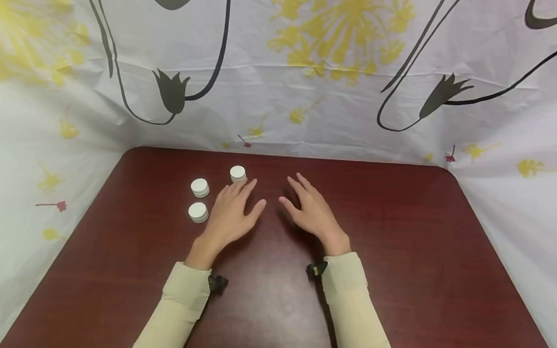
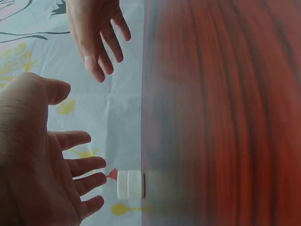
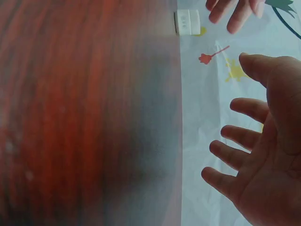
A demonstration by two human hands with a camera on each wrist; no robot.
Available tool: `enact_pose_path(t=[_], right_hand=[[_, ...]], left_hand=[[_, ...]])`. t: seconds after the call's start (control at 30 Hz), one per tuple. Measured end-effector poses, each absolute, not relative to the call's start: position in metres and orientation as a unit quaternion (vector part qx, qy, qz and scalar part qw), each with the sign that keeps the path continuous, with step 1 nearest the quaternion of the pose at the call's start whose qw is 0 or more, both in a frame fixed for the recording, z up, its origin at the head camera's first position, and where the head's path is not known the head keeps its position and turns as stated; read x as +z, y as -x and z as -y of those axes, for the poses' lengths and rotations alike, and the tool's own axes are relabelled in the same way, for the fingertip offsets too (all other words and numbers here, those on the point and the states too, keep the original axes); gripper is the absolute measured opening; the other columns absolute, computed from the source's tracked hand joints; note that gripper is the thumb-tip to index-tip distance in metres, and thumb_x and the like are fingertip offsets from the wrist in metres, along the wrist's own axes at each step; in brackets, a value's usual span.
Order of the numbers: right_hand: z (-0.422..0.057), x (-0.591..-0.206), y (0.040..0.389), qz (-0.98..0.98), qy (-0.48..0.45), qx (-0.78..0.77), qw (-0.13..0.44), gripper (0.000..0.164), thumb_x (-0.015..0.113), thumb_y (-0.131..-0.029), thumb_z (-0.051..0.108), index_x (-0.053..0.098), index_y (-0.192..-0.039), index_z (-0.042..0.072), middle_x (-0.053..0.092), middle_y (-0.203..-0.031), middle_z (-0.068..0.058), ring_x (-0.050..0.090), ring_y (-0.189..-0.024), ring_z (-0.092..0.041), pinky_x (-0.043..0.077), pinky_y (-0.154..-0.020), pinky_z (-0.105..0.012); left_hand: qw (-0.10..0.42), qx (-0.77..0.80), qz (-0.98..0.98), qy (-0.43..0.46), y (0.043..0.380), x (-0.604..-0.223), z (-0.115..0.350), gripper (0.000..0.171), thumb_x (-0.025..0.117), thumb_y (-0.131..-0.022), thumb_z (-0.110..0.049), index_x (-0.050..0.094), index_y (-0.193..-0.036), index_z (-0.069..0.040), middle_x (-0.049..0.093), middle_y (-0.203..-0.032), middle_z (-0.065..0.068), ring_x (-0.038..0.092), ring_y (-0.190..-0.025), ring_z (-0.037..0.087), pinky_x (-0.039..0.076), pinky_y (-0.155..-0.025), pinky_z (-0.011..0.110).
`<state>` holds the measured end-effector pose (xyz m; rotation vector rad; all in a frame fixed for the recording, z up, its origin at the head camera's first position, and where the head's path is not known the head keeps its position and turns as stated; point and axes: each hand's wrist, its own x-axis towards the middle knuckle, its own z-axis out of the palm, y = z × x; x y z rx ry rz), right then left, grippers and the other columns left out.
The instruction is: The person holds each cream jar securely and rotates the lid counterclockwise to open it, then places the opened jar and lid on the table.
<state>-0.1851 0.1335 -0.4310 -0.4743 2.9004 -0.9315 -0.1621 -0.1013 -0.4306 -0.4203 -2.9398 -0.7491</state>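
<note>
Three small round white jars with lids are on the left half of the table. One jar stands farthest back, right at the fingertips of my left hand in the head view. A second jar and a third jar stand to the left of that hand, one behind the other. Fingers spread and nothing held, my left hand hovers over the table. Facing it on the right, my right hand is also spread and holds nothing. In the left wrist view one white jar shows beyond the left fingertips.
The dark red wooden table has rounded back corners. A white cloth printed with yellow flowers and dark stems hangs behind it and along both sides. Small black devices sit at the wrists, by the beige sleeves.
</note>
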Motion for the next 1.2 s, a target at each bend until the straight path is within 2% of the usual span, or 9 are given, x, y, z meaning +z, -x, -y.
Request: enact_pose_path(t=[0.17, 0.23, 0.37, 0.5, 0.87, 1.03, 1.2], right_hand=[[-0.13, -0.43, 0.184, -0.939, 0.158, -0.302, 0.045, 0.07, 0.05, -0.108, 0.054, 0.036, -0.166, 0.018, 0.023, -0.177, -0.012, 0.023, -0.165, -0.034, 0.018, -0.134, -0.058], [-0.128, -0.43, 0.183, -0.937, 0.16, -0.307, 0.051, 0.069, 0.048, -0.109, 0.055, 0.036, -0.166, 0.02, 0.024, -0.177, -0.011, 0.024, -0.165, -0.032, 0.021, -0.133, -0.058], [-0.125, -0.43, 0.183, -0.931, 0.164, -0.32, 0.064, 0.067, 0.044, -0.109, 0.059, 0.036, -0.166, 0.025, 0.024, -0.178, -0.007, 0.026, -0.165, -0.029, 0.029, -0.13, -0.06], [-0.123, -0.431, 0.183, -0.929, 0.164, -0.323, 0.074, 0.069, 0.042, -0.109, 0.061, 0.034, -0.167, 0.025, 0.022, -0.178, -0.006, 0.025, -0.165, -0.028, 0.029, -0.129, -0.061], [-0.133, -0.434, 0.185, -0.928, 0.141, -0.336, 0.082, 0.07, 0.039, -0.109, 0.062, 0.027, -0.169, 0.027, 0.019, -0.179, -0.008, 0.022, -0.166, -0.03, 0.028, -0.129, -0.063], [-0.133, -0.433, 0.185, -0.927, 0.14, -0.337, 0.086, 0.071, 0.042, -0.109, 0.059, 0.027, -0.169, 0.025, 0.018, -0.179, -0.009, 0.022, -0.166, -0.031, 0.028, -0.128, -0.065], [-0.133, -0.434, 0.185, -0.926, 0.143, -0.339, 0.081, 0.07, 0.043, -0.11, 0.057, 0.028, -0.169, 0.023, 0.019, -0.178, -0.011, 0.024, -0.165, -0.033, 0.029, -0.127, -0.065]], left_hand=[[0.046, -0.238, 0.961, 0.134, 0.156, -0.428, 0.118, 0.068, 0.049, -0.107, -0.052, 0.043, -0.162, -0.013, 0.041, -0.169, 0.018, 0.033, -0.16, 0.039, 0.021, -0.132, 0.061], [0.052, -0.238, 0.961, 0.129, 0.154, -0.427, 0.127, 0.068, 0.051, -0.106, -0.052, 0.044, -0.161, -0.012, 0.043, -0.168, 0.018, 0.035, -0.159, 0.039, 0.022, -0.131, 0.062], [0.066, -0.238, 0.963, 0.112, 0.149, -0.429, 0.144, 0.069, 0.057, -0.103, -0.052, 0.048, -0.158, -0.013, 0.051, -0.161, 0.016, 0.044, -0.153, 0.039, 0.03, -0.126, 0.063], [0.063, -0.237, 0.965, 0.097, 0.144, -0.432, 0.159, 0.071, 0.061, -0.1, -0.052, 0.048, -0.158, -0.013, 0.056, -0.154, 0.017, 0.049, -0.146, 0.04, 0.036, -0.121, 0.064], [0.052, -0.253, 0.963, 0.076, 0.137, -0.437, 0.179, 0.073, 0.067, -0.099, -0.043, 0.044, -0.16, -0.01, 0.051, -0.158, 0.02, 0.048, -0.145, 0.045, 0.036, -0.121, 0.063], [0.043, -0.261, 0.963, 0.06, 0.133, -0.44, 0.188, 0.075, 0.072, -0.096, -0.038, 0.044, -0.159, -0.01, 0.052, -0.154, 0.022, 0.053, -0.14, 0.045, 0.046, -0.112, 0.064], [0.027, -0.266, 0.963, 0.048, 0.131, -0.441, 0.194, 0.076, 0.077, -0.093, -0.03, 0.044, -0.155, 0.0, 0.055, -0.147, 0.029, 0.054, -0.136, 0.047, 0.048, -0.109, 0.063]])
